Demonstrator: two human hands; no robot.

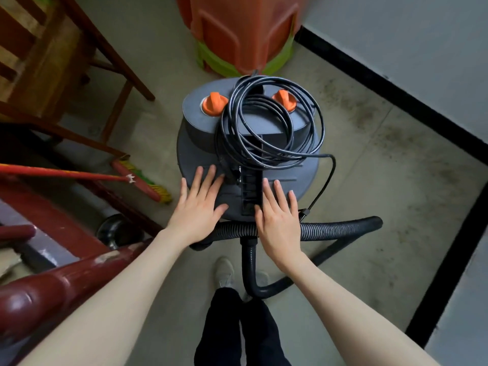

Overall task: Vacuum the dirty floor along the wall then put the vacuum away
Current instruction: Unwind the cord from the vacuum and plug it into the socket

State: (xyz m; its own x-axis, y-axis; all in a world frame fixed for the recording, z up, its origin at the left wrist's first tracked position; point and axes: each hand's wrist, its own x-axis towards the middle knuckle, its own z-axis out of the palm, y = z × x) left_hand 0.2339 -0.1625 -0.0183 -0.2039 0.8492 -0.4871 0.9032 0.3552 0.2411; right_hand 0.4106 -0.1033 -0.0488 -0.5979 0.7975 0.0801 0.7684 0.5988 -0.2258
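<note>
A grey canister vacuum with two orange knobs stands on the floor in front of me, in a corner. A black power cord lies coiled on its top. Its ribbed black hose loops along the floor at its near side and bends between my feet. My left hand lies flat on the vacuum's near top, fingers straight and spread. My right hand lies flat beside it, right of the central handle. Dark dirt marks stain the floor along the wall to the right.
Stacked orange and green plastic stools stand just behind the vacuum. A wooden chair and a red-handled broom are at the left. A dark red railing runs at the lower left. Black skirting edges the walls.
</note>
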